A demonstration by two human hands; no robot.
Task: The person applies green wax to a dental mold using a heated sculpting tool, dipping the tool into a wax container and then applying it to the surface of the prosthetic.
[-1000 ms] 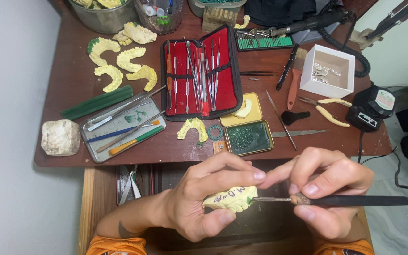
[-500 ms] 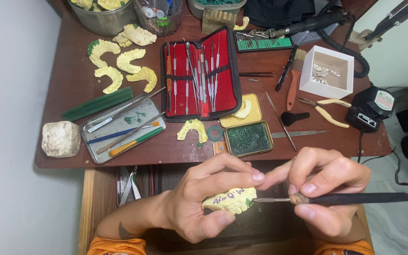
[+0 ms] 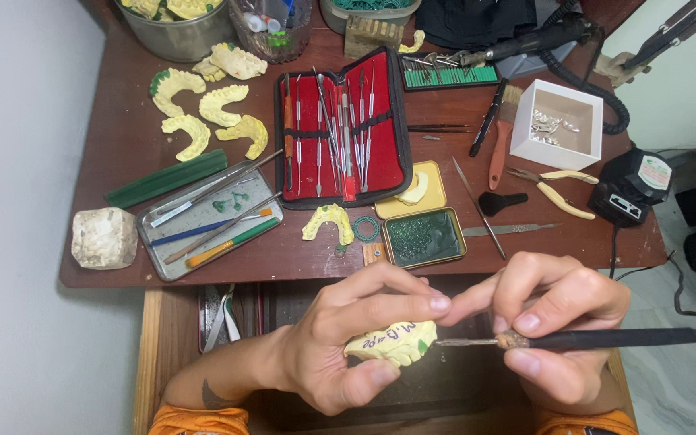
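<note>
Left hand (image 3: pixel 340 346) is gripping a yellow dental cast (image 3: pixel 392 342) between thumb and closed fingers, holding it below the near edge of the wooden table (image 3: pixel 122 145), over the open drawer space. Right hand (image 3: pixel 561 334) is pinching a black-handled tool (image 3: pixel 605 339) like a pen, fingers closed on the shaft; its thin metal tip is touching the green patch on the cast's right end.

Risk, as judged: the cast is being held in the air with no rest under it — a slip of the tip could be gouging the surface or jabbing the left thumb, which is sitting just beside the working point. The tool's cord is trailing off to the right, and a snag there could be jerking the tip.

On the table beyond, a red instrument case (image 3: pixel 340 129) is lying open, with a metal tray (image 3: pixel 207 219) to its left and a green-filled tin (image 3: pixel 424 238) near the edge.

Against the earlier frame, nothing is differing noticeably — both hands, cast and tool are keeping the same positions.
</note>
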